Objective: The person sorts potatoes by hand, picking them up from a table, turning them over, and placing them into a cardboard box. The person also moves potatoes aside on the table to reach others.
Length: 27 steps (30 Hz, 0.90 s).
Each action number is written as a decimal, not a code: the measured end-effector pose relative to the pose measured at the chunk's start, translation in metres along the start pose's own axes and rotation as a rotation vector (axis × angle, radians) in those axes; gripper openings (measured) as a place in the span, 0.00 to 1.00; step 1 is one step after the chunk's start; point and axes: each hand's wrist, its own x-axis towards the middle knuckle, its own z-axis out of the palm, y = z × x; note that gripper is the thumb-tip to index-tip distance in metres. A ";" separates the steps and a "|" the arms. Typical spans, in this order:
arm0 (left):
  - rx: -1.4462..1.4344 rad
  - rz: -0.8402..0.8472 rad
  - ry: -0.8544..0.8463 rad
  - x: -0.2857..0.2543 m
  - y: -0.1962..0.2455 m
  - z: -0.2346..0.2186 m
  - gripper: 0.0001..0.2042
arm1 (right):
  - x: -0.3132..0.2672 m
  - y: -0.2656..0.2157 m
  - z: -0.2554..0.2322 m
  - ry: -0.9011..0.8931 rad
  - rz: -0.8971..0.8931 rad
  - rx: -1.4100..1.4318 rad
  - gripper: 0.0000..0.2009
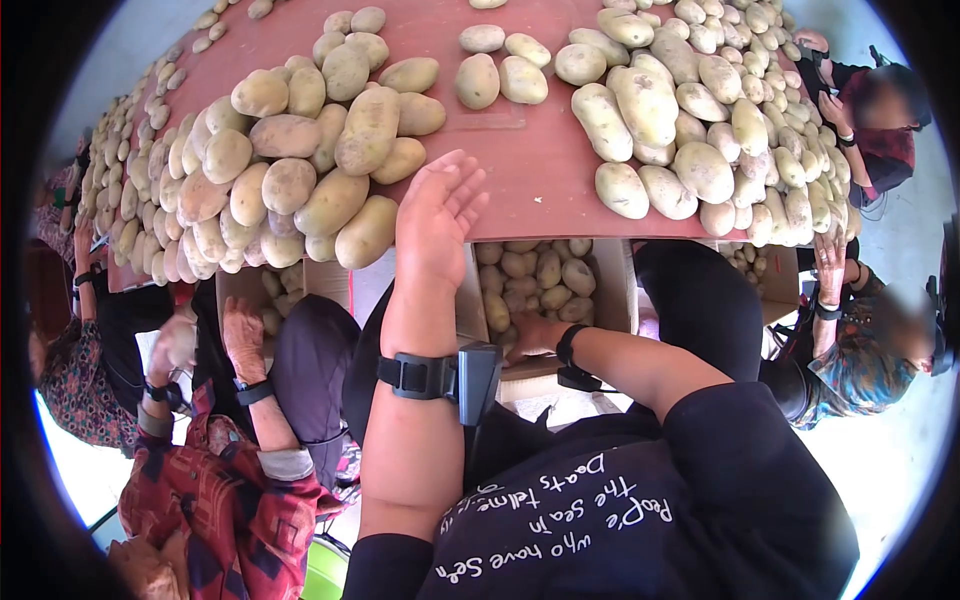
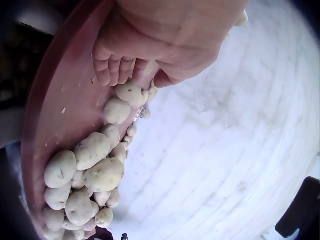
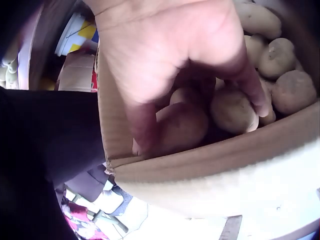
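Observation:
My left hand [image 1: 440,205] is over the front edge of the red table [image 1: 510,195], beside a heap of potatoes [image 1: 365,130]. Nothing shows in its loosely bent fingers; in the left wrist view a potato [image 2: 129,91] lies just past the fingertips. Below the tabletop, my right hand [image 1: 533,336] reaches into a cardboard box [image 1: 616,290] of potatoes. The right wrist view shows the thumb against one potato [image 3: 182,127] and a finger along another potato [image 3: 234,112], the hand curled over both near the box's rim [image 3: 210,172]. The palm hides part of the potatoes underneath.
Another large potato heap [image 1: 650,105] covers the table's right side. Several people sit along both sides, one hand [image 1: 243,335] resting by a second box at left and another hand [image 1: 830,262] at right. My knees flank the box.

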 end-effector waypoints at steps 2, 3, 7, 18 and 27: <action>-0.003 0.001 -0.014 0.000 0.000 0.000 0.22 | 0.002 0.006 -0.002 -0.053 -0.025 0.006 0.50; 0.001 0.007 -0.012 0.000 0.000 0.000 0.22 | 0.001 0.004 -0.007 -0.100 -0.024 0.011 0.50; 0.011 0.016 -0.010 -0.003 0.002 0.000 0.22 | -0.010 -0.014 -0.032 -0.248 0.055 0.025 0.51; 0.029 0.021 -0.016 -0.003 0.002 -0.003 0.22 | -0.017 -0.009 -0.029 -0.231 -0.002 0.048 0.51; 0.033 0.015 0.003 -0.001 0.000 0.000 0.22 | -0.012 -0.018 -0.050 -0.368 0.087 -0.029 0.50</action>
